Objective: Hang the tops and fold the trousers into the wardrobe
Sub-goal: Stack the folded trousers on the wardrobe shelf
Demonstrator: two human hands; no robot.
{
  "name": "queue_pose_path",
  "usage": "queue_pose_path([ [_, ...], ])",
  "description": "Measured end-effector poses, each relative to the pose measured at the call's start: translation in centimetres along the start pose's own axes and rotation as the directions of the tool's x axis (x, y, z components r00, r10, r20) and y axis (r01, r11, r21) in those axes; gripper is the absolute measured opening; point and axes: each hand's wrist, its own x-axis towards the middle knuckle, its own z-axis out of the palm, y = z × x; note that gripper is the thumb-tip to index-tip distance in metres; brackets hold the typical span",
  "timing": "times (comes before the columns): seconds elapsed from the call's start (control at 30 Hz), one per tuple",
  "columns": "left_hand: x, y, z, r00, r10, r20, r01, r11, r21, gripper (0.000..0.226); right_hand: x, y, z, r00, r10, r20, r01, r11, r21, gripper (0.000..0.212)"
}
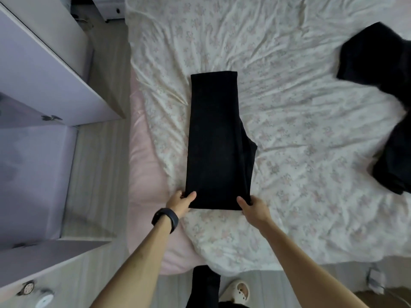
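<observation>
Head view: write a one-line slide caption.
Folding trousers on the bed: left hand and right hand grip the near end; wardrobe at left, dark clothes at right.

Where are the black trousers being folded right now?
In the head view the trousers lie lengthwise mid-bed on the flowered sheet, left hand and right hand pinching their near corners; the wardrobe stands open to the left.

1. The trousers lie on the bed, towards its left side.
2. A clothes heap lies on the bed, well apart to their right.
3. The wardrobe stands left of the bed.
</observation>
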Motion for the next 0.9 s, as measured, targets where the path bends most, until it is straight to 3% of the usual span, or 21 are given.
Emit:
queue_pose_path([
  [0.1, -3.5, 0.1, -0.5, 1.000, -0.016, 0.021, 0.018, 0.997, -0.082, 0.038, -3.4, -0.9, -1.2, 0.999, -0.024, -0.023, 0.026, 0.995, 0.098, 0.035],
  [0.2, -8.9, -0.8, -0.6, 0.998, 0.019, -0.057, -0.022, 0.998, -0.057, 0.034, -8.8, -0.5, -2.1, 1.000, -0.009, -0.029, 0.014, 0.987, 0.162, 0.030],
  [0.3, -15.9, -3.2, 0.1, 0.991, 0.052, -0.124, -0.073, 0.982, -0.175, 0.038, -15.4, 1.8, -2.2, 0.998, 0.045, -0.054, -0.030, 0.966, 0.258, 0.033],
  [0.4, -21.5, -6.5, 1.7, 0.982, 0.102, -0.162, -0.143, 0.953, -0.266, 0.050, -20.8, 5.3, -1.8, 0.994, -0.027, -0.104, 0.053, 0.965, 0.256, 0.034],
  [0.63, -24.3, -7.3, 0.7, 0.997, 0.070, -0.044, -0.081, 0.923, -0.376, 0.019, -22.6, 5.6, -3.1, 0.997, -0.076, 0.007, 0.071, 0.950, 0.305, 0.011],
  [0.7, -22.8, -4.7, -1.5, 0.993, 0.098, 0.072, -0.059, 0.905, -0.421, 0.026, -20.6, 2.9, -5.0, 0.991, -0.134, 0.002, 0.125, 0.927, 0.353, 0.010],
  [0.8, -18.7, 0.4, -4.9, 0.955, 0.257, 0.145, -0.202, 0.927, -0.315, 0.044, -15.7, -2.9, -7.8, 0.969, -0.243, -0.054, 0.248, 0.929, 0.276, 0.025],
  [0.9, -13.4, 5.3, -6.7, 0.937, 0.348, -0.043, -0.350, 0.934, -0.068, 0.021, -10.1, -8.2, -9.1, 0.944, -0.279, -0.176, 0.301, 0.947, 0.113, 0.013],
])
